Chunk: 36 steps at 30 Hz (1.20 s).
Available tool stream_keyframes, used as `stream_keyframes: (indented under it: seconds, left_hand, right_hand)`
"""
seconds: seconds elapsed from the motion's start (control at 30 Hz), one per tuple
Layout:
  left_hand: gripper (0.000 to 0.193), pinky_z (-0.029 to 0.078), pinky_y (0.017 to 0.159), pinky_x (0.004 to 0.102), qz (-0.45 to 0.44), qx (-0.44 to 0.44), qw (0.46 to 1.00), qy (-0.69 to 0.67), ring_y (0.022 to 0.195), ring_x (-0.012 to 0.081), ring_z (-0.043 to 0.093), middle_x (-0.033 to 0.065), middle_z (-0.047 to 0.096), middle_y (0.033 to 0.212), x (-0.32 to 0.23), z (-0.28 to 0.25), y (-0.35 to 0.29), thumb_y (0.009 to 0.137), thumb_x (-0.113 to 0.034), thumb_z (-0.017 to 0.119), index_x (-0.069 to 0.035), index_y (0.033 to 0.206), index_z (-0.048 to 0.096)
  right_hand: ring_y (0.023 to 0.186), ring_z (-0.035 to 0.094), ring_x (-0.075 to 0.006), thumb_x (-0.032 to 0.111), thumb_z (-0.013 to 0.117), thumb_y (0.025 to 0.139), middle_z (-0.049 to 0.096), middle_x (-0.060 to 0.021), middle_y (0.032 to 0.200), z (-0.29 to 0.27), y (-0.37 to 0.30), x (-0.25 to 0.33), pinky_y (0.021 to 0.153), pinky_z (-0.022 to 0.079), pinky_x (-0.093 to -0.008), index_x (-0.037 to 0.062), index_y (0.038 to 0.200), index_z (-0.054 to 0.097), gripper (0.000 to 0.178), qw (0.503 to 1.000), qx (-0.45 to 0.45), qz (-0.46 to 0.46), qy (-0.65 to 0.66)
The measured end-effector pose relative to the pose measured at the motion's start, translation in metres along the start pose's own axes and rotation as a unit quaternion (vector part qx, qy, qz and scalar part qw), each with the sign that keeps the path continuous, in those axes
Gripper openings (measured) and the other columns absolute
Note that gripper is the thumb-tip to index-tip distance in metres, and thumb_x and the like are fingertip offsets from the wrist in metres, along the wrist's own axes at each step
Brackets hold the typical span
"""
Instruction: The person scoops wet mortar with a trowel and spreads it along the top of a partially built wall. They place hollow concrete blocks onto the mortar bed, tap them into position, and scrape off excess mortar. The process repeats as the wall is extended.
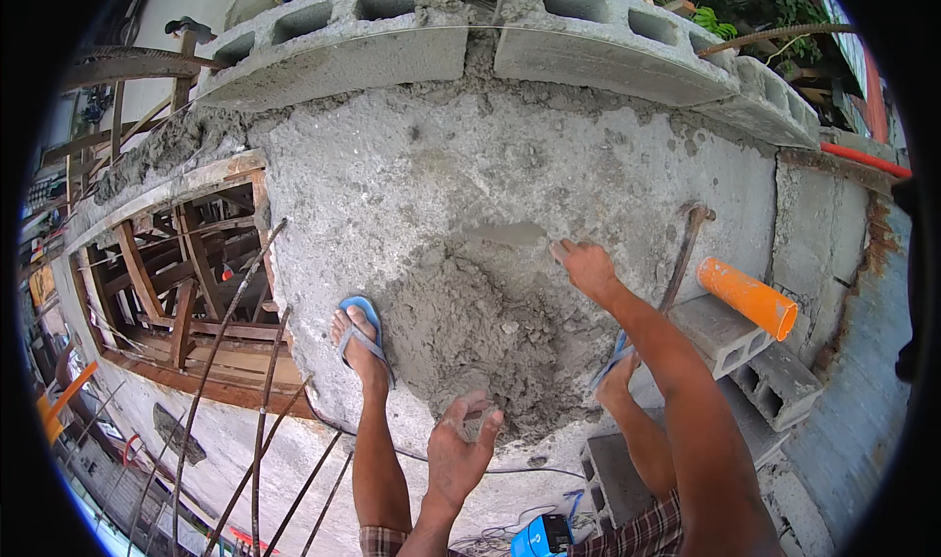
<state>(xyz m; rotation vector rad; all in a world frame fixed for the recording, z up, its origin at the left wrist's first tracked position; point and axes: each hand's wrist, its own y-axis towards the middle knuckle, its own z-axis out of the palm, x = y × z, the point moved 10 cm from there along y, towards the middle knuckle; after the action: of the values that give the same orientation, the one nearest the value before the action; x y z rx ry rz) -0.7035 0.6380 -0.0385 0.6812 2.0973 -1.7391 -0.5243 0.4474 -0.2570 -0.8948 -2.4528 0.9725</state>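
Head view: we noted the right hand [586, 266] clenched on a trowel [510, 233], blade at 9 o'clock of it, above the mortar pile [480, 336]. Left hand [459, 449] hung half-open, empty, at the pile's 6 o'clock edge.

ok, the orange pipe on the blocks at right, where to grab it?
Grip the orange pipe round its middle, coming from above. It lies flat on a concrete block, open end pointing lower right, top side clear. The round barrel suits a wrap grip; the bent steel rod crowds its left end.

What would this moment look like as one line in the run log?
right hand: holds trowel over mortar pile | left hand: at pile's near edge, pinching mortar | surface: concrete slab | ahead: hollow blocks
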Motion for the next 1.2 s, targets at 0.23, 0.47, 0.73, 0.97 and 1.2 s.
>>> stream_keyframes:
  seconds: [0.23, 0.47, 0.73, 0.97, 1.2]
  left_hand:
    - [0.050, 0.050, 0.087, 0.0360, -0.014, 0.071, 0.995, 0.068, 0.101, 0.0255, 0.064, 0.0187, 0.066, 0.105, -0.029, 0.018, 0.008, 0.089, -0.033, 0.067, 0.003, 0.121, 0.057]
    - [0.048, 0.048, 0.091, 0.0336, -0.005, 0.073, 0.996, 0.051, 0.102, 0.0232, 0.063, 0.0173, 0.065, 0.107, -0.017, 0.030, 0.003, 0.090, -0.032, 0.067, 0.004, 0.122, 0.056]
    - [0.044, 0.047, 0.090, 0.0301, -0.040, 0.017, 0.996, -0.083, 0.102, 0.0180, 0.060, 0.0135, 0.064, 0.108, 0.066, 0.060, -0.038, 0.093, -0.027, 0.065, 0.006, 0.120, 0.056]
    - [0.040, 0.048, 0.089, 0.0309, -0.027, -0.007, 1.000, -0.005, 0.098, 0.0199, 0.063, 0.0154, 0.066, 0.101, 0.092, 0.044, -0.039, 0.093, -0.027, 0.064, 0.005, 0.117, 0.058]
    - [0.030, 0.046, 0.083, 0.0268, 0.016, -0.091, 0.993, -0.078, 0.090, 0.0150, 0.060, 0.0100, 0.065, 0.096, 0.084, -0.001, -0.041, 0.094, -0.021, 0.062, 0.005, 0.109, 0.060]
  right_hand:
    - [0.086, 0.065, -0.0283, 0.008, 0.065, 0.071, 0.064, -0.0122, 0.098, 0.185, -0.229, 0.064, 0.057, 0.053, -0.0381, 0.0070, 0.121, 0.055, 0.052, 0.902, 0.034, 0.275, 0.331]
    - [0.073, 0.065, -0.0396, 0.017, 0.071, 0.069, 0.061, -0.0192, 0.072, 0.207, -0.188, 0.157, 0.061, 0.052, -0.0469, -0.0027, 0.100, 0.053, 0.041, 0.846, 0.019, 0.233, 0.478]
    - [0.079, 0.066, -0.0363, 0.022, 0.078, 0.070, 0.066, -0.0149, 0.077, 0.204, -0.366, 0.218, 0.068, 0.051, -0.0428, 0.0080, 0.098, 0.058, 0.037, 0.728, -0.024, 0.382, 0.568]
    - [0.069, 0.066, -0.0319, 0.007, 0.068, 0.067, 0.065, -0.0137, 0.070, 0.324, -0.348, 0.224, 0.065, 0.050, -0.0385, 0.0034, 0.084, 0.060, 0.019, 0.690, -0.054, 0.459, 0.557]
    - [0.067, 0.065, -0.0338, 0.012, 0.065, 0.069, 0.063, -0.0152, 0.068, 0.210, -0.227, 0.248, 0.063, 0.050, -0.0384, -0.0014, 0.081, 0.058, 0.019, 0.626, -0.207, 0.330, 0.675]
